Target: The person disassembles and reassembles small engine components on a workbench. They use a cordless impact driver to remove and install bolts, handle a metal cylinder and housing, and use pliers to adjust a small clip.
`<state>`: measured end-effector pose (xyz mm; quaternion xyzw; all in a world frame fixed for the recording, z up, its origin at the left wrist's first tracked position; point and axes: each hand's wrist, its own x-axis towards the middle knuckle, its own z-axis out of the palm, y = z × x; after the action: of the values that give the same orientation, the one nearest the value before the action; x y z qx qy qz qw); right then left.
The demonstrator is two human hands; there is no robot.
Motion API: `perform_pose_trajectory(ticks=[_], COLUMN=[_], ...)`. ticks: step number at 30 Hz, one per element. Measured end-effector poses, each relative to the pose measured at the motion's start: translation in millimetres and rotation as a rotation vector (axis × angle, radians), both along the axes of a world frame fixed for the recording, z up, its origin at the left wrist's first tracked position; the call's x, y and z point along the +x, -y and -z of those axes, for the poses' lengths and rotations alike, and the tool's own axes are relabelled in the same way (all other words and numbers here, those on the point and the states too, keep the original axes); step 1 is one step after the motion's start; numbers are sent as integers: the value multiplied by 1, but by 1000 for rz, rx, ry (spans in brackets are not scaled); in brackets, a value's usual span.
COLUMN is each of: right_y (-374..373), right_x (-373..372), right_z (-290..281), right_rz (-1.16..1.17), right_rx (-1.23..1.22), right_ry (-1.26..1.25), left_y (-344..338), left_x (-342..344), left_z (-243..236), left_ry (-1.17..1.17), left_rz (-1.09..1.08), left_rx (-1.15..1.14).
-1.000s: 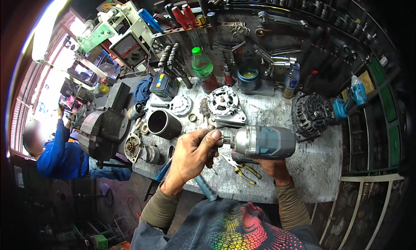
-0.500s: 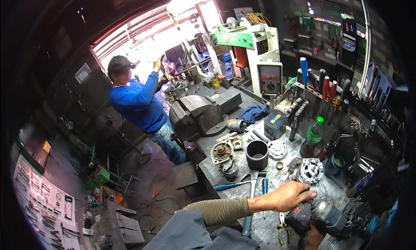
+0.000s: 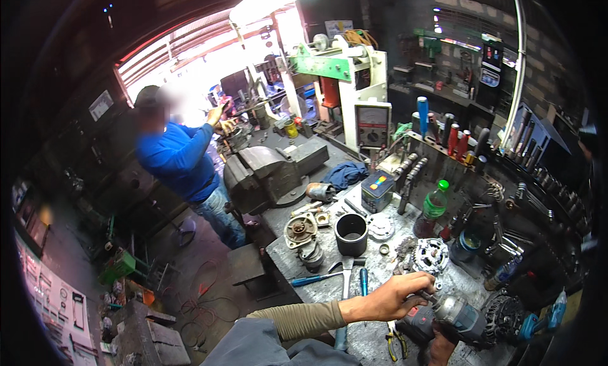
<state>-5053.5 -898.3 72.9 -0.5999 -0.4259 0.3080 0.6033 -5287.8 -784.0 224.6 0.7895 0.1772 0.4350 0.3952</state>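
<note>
A cordless impact wrench with a grey nose and a dark body lies sideways near the bench's front right. My right hand is wrapped round its grip from below, partly hidden by the tool. The fingers of my left hand are closed at the wrench's front end, around a small dark piece there that I cannot make out clearly. Just beyond the wrench sits a silver alternator housing. A dark alternator stands to its right. Pliers with yellow and black handles lie beneath my left hand.
A hammer, blue-handled screwdrivers, a black cylinder and a starter part lie on the metal-topped bench. A green-capped bottle stands behind. A large vise is farther off. A co-worker in blue stands far left.
The whole view has swung, so the bench and my hands appear farther left. My left hand stays at the wrench's front end, and my right hand keeps its grip.
</note>
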Motion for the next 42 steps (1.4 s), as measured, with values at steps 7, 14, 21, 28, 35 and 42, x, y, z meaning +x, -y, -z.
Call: perform_pose_trajectory(ticks=[7, 14, 21, 28, 35, 42], right_y=[3, 35, -1, -74, -205, -257], right_x=[-3, 58, 45, 68, 205, 221], right_z=[-30, -122, -286, -309, -361, -380], right_rz=[-292, -168, -318, -272, 180, 104], right_rx=[-18, 75, 483, 613, 303, 94], right_ry=[750, 303, 743, 814, 880, 1013], left_y=[-15, -19, -17, -31, -3, 12], left_x=[-10, -26, 41, 93, 77, 94], left_z=[21, -26, -104, -129, -100, -75], left_ry=[-39, 202, 100, 158, -140, -204], left_rz=[-66, -203, 196, 377, -14, -76], left_rx=[387, -579, -531, -719, -368, 40])
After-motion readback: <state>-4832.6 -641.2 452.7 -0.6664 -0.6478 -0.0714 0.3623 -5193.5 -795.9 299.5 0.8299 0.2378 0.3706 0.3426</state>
